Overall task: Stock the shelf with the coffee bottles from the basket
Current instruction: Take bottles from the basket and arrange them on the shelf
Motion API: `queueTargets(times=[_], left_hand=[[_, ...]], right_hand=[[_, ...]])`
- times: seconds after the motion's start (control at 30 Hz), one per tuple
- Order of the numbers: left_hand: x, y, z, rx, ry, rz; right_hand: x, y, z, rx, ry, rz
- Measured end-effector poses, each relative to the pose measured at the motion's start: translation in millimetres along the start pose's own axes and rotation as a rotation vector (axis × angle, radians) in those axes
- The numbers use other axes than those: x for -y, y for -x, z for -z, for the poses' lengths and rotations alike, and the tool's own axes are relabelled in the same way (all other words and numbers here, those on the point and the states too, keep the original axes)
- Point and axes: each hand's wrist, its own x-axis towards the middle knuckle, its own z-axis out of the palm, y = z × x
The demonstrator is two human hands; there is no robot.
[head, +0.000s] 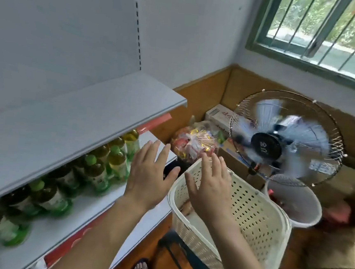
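Observation:
A cream perforated plastic basket [257, 216] stands on a dark stool at lower centre. Inside it I glimpse a brownish item [186, 208] that could be a coffee bottle; my right hand hides most of the contents. My right hand [209, 187] hovers over the basket's near rim, fingers spread and holding nothing. My left hand [149, 178] is beside it, just left of the basket and in front of the lower shelf [92, 210], also spread and holding nothing. The grey upper shelf [70, 122] is bare.
Green-capped bottles [96, 172] fill the back of the lower shelf in rows. A spinning fan [285, 137] stands right behind the basket, with a white bucket [295, 200] under it. A bag of snacks [193, 144] and cardboard boxes sit in the corner under a barred window.

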Motion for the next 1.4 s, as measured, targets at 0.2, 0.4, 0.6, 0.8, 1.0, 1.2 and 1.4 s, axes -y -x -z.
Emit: queueTargets(times=[0.2,0.4,0.6,0.8,1.0,1.2,1.4], left_hand=[[-35.5,-40.3,-63.6,0.194,0.113,-0.184],[-42.9,-68.3,-125.5,0.369,0.156,-0.312],[-55.8,-83.5,-186.3,0.609,0.135,-0.346],[-53.9,-92.4,-243.4,0.747,0.078,-0.322],[-45.1,-97.3,-297.6,0.833,-0.027,-0.282],[-25.7,-87.4,-358.6,1.008,-0.005,-0.119],[19.1,-67.0,-429.6,1.122,0.174,0.167]], right_hand=[[-69.2,2.4,-18.2,0.075,0.06,-0.249],[-117.8,10.9,-39.7,0.15,0.089,-0.485],[-153.3,39.1,-64.6,0.311,0.082,-0.681],[-193.6,33.3,-98.1,0.467,0.116,-0.719],[-232.1,16.0,-147.6,0.593,0.122,-0.67],[-270.1,20.1,-210.0,0.718,0.086,-0.68],[-301.3,51.3,-277.2,0.736,0.179,-0.583]])
